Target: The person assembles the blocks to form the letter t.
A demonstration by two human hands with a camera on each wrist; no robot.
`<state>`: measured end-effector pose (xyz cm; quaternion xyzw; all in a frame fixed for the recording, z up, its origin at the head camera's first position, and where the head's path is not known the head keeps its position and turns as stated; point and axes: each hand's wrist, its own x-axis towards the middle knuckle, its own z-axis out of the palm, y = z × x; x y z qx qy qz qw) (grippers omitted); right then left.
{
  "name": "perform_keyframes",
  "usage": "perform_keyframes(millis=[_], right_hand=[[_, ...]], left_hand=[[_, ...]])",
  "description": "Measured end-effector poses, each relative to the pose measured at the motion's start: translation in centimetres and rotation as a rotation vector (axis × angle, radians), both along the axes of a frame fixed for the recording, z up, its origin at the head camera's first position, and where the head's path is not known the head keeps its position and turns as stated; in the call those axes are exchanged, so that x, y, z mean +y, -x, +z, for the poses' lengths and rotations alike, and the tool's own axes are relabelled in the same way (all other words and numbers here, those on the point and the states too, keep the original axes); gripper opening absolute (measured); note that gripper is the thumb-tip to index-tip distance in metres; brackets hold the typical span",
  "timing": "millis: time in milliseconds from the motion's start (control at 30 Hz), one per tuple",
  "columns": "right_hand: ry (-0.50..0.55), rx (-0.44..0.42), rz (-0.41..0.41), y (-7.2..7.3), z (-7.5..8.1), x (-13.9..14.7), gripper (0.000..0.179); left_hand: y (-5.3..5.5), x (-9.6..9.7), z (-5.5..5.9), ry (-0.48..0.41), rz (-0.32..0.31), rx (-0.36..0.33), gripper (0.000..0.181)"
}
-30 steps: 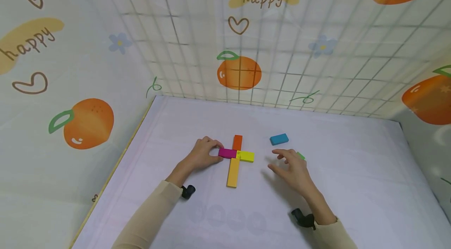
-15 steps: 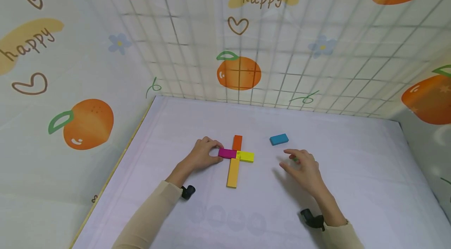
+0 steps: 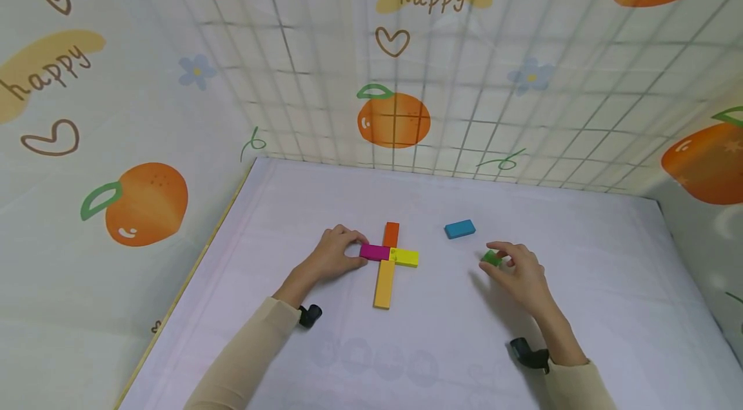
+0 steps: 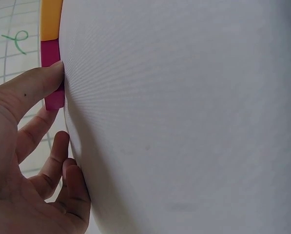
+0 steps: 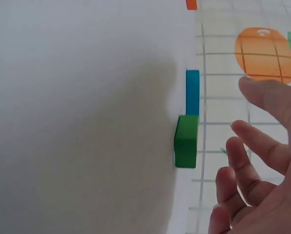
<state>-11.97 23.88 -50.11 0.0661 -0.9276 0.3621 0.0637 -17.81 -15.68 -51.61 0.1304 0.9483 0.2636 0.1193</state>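
My left hand (image 3: pixel 333 255) pinches the outer end of a magenta block (image 3: pixel 374 253) between thumb and fingers; the left wrist view shows the thumb on its side (image 4: pixel 50 51). That block forms the left arm of a flat cross, with an orange-red block (image 3: pixel 391 234) behind, a yellow block (image 3: pixel 406 258) at right and a longer amber block (image 3: pixel 384 284) in front. To the right, my right hand (image 3: pixel 522 276) hovers with thumb and fingers parted above a green block (image 3: pixel 492 258). In the right wrist view the fingers are apart from the green block (image 5: pixel 186 141).
A blue block (image 3: pixel 460 229) lies behind and left of the green one. The white table (image 3: pixel 360 365) meets a patterned cloth wall (image 3: pixel 325 120) at the back and a cloth side at left (image 3: pixel 52 268). Black wrist cameras (image 3: pixel 529 354) sit on both wrists.
My right hand has moved to the right, from beside the cross to over the green block, which now shows between thumb and fingers. The left hand and the cross stay put.
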Motion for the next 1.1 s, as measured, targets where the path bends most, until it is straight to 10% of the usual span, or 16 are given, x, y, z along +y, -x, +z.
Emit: perform_keyframes(millis=[1100], right_hand=[[-0.037,-0.231,-0.023,1.0,-1.4,1.7,0.046]], left_hand=[[0.2,-0.1,-0.2,-0.004,-0.004,0.000,0.035]])
